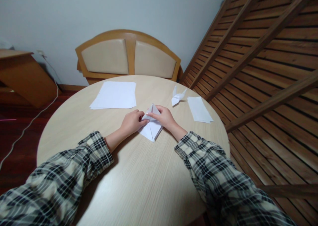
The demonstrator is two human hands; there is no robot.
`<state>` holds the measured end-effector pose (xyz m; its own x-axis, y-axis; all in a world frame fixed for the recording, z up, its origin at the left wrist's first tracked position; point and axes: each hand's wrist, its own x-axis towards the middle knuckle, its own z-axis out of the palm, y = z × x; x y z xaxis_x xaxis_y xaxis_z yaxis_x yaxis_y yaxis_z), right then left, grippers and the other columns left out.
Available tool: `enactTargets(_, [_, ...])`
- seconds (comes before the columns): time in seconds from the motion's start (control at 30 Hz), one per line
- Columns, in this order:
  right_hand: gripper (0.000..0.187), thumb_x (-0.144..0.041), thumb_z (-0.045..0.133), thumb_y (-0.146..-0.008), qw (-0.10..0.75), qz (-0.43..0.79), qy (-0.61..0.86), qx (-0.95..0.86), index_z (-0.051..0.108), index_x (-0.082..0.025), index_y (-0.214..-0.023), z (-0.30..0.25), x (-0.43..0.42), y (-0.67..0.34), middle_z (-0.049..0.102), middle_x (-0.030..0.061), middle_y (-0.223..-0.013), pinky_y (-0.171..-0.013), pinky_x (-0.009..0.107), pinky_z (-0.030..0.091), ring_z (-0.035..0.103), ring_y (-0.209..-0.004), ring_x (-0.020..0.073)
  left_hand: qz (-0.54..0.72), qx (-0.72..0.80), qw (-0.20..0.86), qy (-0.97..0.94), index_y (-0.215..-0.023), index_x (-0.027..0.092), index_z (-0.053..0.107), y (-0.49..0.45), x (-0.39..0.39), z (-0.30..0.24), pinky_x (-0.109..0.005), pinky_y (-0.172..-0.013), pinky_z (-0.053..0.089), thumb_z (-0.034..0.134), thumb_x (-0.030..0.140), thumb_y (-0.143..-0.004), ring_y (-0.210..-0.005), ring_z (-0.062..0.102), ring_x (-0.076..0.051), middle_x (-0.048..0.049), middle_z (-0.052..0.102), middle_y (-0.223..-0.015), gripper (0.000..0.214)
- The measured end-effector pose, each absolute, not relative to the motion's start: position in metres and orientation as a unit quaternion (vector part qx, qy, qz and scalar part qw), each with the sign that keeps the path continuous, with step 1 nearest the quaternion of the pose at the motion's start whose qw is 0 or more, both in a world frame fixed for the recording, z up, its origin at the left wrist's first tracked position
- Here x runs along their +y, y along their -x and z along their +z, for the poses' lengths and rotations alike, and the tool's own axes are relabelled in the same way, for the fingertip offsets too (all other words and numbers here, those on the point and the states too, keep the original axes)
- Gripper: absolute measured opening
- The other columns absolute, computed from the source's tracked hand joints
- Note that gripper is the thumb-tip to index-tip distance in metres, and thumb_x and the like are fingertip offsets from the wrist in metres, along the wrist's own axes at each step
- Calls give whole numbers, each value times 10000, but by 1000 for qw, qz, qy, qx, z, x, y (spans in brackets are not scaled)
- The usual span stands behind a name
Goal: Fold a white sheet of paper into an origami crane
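While pinching folded paper (152, 127) by its upper flaps in the grip of left hand (132, 121) and right hand (164, 116) | holding it amid the surface (139, 176), partly covering it | facing paper stack (115, 95) far left, paper crane (176, 98) and narrow sheets (200, 109) far right | bounded by headboard (131, 55) and slatted panel (260, 70)

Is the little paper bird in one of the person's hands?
No, the paper bird sits on the table beyond the right hand, while that hand and the left hand both hold another folded paper.

Near tabletop (139, 186) passable between sleeves (203, 159); fingers (139, 114) block centre, paper stack (115, 95) left, folded crane (177, 98) right.
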<state>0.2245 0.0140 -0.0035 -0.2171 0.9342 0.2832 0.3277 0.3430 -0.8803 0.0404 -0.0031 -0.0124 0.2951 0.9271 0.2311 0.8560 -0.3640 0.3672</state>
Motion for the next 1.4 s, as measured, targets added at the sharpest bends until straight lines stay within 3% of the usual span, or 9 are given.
enactTargets(0.3, [339, -482, 739, -748, 427, 365, 462, -686, 650, -166, -664, -13, 15, -225, 563, -25, -632, -525, 269, 279, 442, -582, 107, 200, 553, 95, -803, -814, 192, 605, -41, -4, -11, -303, -629, 354, 639, 405, -908, -709, 514, -184, -42, 580, -824, 235])
enactTargets(0.5, [376, -515, 731, -755, 426, 358, 468, -687, 620, -173, -644, -15, 15, -226, 543, -29, -616, -517, 270, 275, 427, -576, 110, 198, 489, 156, -835, -819, 184, 624, -27, 0, -3, -298, -650, 385, 638, 372, -901, -703, 531, -167, -30, 572, -833, 205])
enactTargets(0.67, [367, -498, 740, -763, 423, 329, 478, -696, 606, -185, -627, -16, 15, -226, 540, -35, -606, -523, 273, 286, 425, -572, 111, 218, 447, 189, -847, -914, 187, 700, -16, 0, 0, -318, -740, 440, 543, 363, -951, -813, 600, -191, -65, 658, -908, 238])
enactTargets(1.07, [324, -466, 748, -785, 419, 325, 474, -703, 640, -181, -673, -15, 9, -227, 595, -15, -652, -536, 279, 303, 465, -598, 122, 210, 461, 89, -858, -844, 190, 734, -15, -1, -3, -305, -697, 413, 507, 373, -982, -793, 611, -192, -75, 709, -883, 323])
enactTargets(1.4, [315, -444, 746, -788, 402, 313, 494, -704, 660, -175, -648, -16, 7, -226, 589, -23, -614, -526, 279, 277, 460, -579, 117, 209, 462, 88, -857, -822, 199, 733, -16, -2, 0, -301, -706, 421, 513, 375, -974, -797, 613, -186, -64, 705, -868, 320])
